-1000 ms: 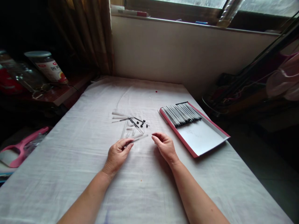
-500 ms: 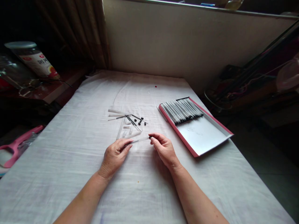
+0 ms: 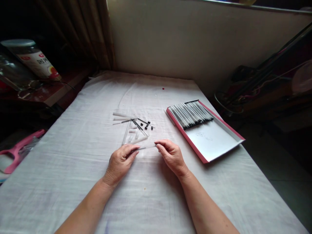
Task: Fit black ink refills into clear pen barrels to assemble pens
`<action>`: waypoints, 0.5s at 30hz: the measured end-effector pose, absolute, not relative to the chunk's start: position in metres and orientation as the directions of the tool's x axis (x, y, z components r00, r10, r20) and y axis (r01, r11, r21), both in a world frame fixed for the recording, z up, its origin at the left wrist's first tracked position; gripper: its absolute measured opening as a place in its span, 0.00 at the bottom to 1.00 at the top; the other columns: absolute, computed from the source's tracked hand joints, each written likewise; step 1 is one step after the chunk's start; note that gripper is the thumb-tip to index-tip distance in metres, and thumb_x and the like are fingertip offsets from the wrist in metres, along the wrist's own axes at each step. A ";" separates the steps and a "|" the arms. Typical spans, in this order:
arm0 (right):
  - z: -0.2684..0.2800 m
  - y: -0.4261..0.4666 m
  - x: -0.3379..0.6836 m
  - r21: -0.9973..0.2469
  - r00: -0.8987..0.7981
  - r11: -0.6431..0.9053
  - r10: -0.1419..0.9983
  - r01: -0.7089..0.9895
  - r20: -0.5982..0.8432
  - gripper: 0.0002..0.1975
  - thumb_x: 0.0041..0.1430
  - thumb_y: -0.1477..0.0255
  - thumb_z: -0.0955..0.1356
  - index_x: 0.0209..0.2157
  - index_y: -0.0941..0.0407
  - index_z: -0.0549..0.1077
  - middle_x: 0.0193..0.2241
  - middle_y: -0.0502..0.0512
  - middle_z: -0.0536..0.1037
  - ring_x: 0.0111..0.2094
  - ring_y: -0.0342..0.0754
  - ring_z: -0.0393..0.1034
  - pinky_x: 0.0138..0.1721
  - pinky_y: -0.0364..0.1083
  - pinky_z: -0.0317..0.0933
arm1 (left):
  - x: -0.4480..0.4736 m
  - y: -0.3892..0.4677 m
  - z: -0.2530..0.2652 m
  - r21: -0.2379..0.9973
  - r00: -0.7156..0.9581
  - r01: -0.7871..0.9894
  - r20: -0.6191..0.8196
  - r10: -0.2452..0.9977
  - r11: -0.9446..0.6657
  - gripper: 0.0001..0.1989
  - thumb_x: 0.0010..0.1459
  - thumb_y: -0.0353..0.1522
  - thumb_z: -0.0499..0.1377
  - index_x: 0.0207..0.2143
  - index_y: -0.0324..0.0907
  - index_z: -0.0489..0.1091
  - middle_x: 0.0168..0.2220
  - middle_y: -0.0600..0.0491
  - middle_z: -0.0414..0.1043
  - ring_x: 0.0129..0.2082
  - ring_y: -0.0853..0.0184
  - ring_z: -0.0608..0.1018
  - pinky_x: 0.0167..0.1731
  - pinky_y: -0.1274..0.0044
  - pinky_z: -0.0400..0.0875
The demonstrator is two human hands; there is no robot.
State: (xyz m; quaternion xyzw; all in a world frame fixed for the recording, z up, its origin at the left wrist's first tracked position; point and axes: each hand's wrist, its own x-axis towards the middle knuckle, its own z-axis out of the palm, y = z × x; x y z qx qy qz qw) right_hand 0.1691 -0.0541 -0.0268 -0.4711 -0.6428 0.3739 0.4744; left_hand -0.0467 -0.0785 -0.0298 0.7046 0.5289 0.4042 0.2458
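My left hand [image 3: 121,164] is closed on a slim translucent pen [image 3: 147,147], with a dark refill showing inside its left part. The thumb and forefinger of my right hand [image 3: 172,158] pinch the pen's other end, where a bit of a small black end plug [image 3: 155,145] shows; the fingertips cover most of it. Just beyond my hands lie loose black plugs [image 3: 146,127], black refills [image 3: 136,124], clear barrels [image 3: 138,140] and short whitish caps [image 3: 133,131].
To the right stands a shallow pink-edged box [image 3: 192,146] with a row of pens [image 3: 191,113] in its far half. A white cloth [image 3: 80,156] covers the table. Pink-handled scissors or a similar tool [image 3: 16,157] and a lidded jar [image 3: 36,61] are at the left.
My right fingertips have closed further over the black plug, which shows less than before. The view has shifted slightly; both hands stay in nearly the same place.
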 end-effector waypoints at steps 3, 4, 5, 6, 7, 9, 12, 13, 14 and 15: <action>-0.026 -0.054 0.170 -0.887 -0.129 0.313 0.950 0.340 0.286 0.10 0.61 0.66 0.65 0.31 0.54 0.77 0.29 0.54 0.78 0.32 0.47 0.72 0.34 0.44 0.64 | -0.046 -0.079 -0.030 0.773 0.123 0.542 0.314 0.941 -0.329 0.09 0.59 0.33 0.58 0.40 0.43 0.76 0.38 0.50 0.79 0.39 0.65 0.79 0.43 0.77 0.72; -0.026 -0.054 0.170 -0.866 -0.134 0.325 0.946 0.381 0.296 0.12 0.61 0.66 0.64 0.29 0.54 0.76 0.27 0.54 0.78 0.31 0.47 0.71 0.34 0.44 0.63 | -0.046 -0.079 -0.029 0.773 0.125 0.542 0.313 0.941 -0.329 0.09 0.59 0.33 0.58 0.40 0.43 0.76 0.38 0.50 0.79 0.39 0.65 0.79 0.43 0.76 0.72; -0.027 -0.054 0.170 -0.842 -0.139 0.333 0.943 0.425 0.303 0.13 0.62 0.65 0.64 0.27 0.54 0.75 0.26 0.54 0.77 0.30 0.47 0.70 0.33 0.44 0.63 | -0.046 -0.079 -0.028 0.774 0.126 0.542 0.310 0.942 -0.327 0.09 0.59 0.33 0.58 0.40 0.44 0.76 0.38 0.50 0.79 0.39 0.65 0.79 0.43 0.76 0.72; -0.027 -0.054 0.170 -0.817 -0.144 0.335 0.942 0.469 0.304 0.15 0.62 0.63 0.63 0.25 0.54 0.74 0.24 0.54 0.76 0.28 0.46 0.70 0.32 0.44 0.62 | -0.045 -0.079 -0.028 0.775 0.126 0.542 0.306 0.944 -0.324 0.09 0.59 0.33 0.58 0.39 0.44 0.76 0.38 0.50 0.79 0.39 0.64 0.79 0.43 0.76 0.73; -0.028 -0.054 0.170 -0.796 -0.148 0.332 0.943 0.507 0.300 0.17 0.63 0.62 0.62 0.23 0.54 0.73 0.22 0.53 0.75 0.26 0.46 0.69 0.31 0.44 0.61 | -0.045 -0.079 -0.027 0.777 0.125 0.542 0.303 0.945 -0.321 0.09 0.59 0.34 0.58 0.39 0.44 0.76 0.37 0.50 0.79 0.39 0.64 0.79 0.42 0.75 0.73; -0.029 -0.053 0.171 -0.775 -0.151 0.315 0.948 0.548 0.279 0.22 0.63 0.60 0.61 0.19 0.54 0.70 0.19 0.53 0.73 0.23 0.45 0.68 0.29 0.43 0.60 | -0.044 -0.079 -0.026 0.777 0.129 0.541 0.301 0.945 -0.321 0.09 0.59 0.34 0.58 0.39 0.44 0.77 0.37 0.49 0.79 0.39 0.64 0.79 0.42 0.75 0.73; -0.029 -0.054 0.172 -0.795 -0.156 0.293 0.956 0.532 0.248 0.26 0.65 0.59 0.60 0.16 0.54 0.68 0.17 0.52 0.73 0.21 0.44 0.67 0.28 0.43 0.60 | -0.044 -0.079 -0.025 0.776 0.135 0.542 0.299 0.945 -0.323 0.09 0.59 0.34 0.58 0.39 0.44 0.76 0.37 0.49 0.79 0.39 0.64 0.79 0.42 0.75 0.73; -0.028 -0.054 0.173 -0.809 -0.156 0.288 0.958 0.513 0.242 0.25 0.65 0.60 0.59 0.17 0.54 0.70 0.18 0.53 0.74 0.22 0.44 0.68 0.29 0.43 0.61 | -0.044 -0.079 -0.025 0.776 0.133 0.544 0.295 0.946 -0.319 0.09 0.59 0.34 0.58 0.39 0.44 0.76 0.37 0.49 0.79 0.39 0.64 0.79 0.42 0.75 0.73; -0.027 -0.055 0.174 -0.828 -0.154 0.279 0.960 0.487 0.233 0.22 0.64 0.60 0.60 0.21 0.54 0.72 0.21 0.53 0.75 0.24 0.45 0.69 0.29 0.43 0.61 | -0.044 -0.079 -0.026 0.778 0.130 0.546 0.290 0.948 -0.313 0.09 0.59 0.34 0.58 0.39 0.44 0.76 0.37 0.49 0.79 0.39 0.64 0.79 0.42 0.75 0.73; -0.027 -0.055 0.174 -0.850 -0.153 0.264 0.964 0.455 0.218 0.18 0.63 0.61 0.61 0.27 0.55 0.74 0.24 0.54 0.77 0.25 0.45 0.69 0.29 0.43 0.62 | -0.044 -0.079 -0.026 0.779 0.126 0.547 0.286 0.950 -0.307 0.09 0.59 0.34 0.58 0.39 0.44 0.76 0.37 0.49 0.79 0.39 0.64 0.79 0.43 0.75 0.73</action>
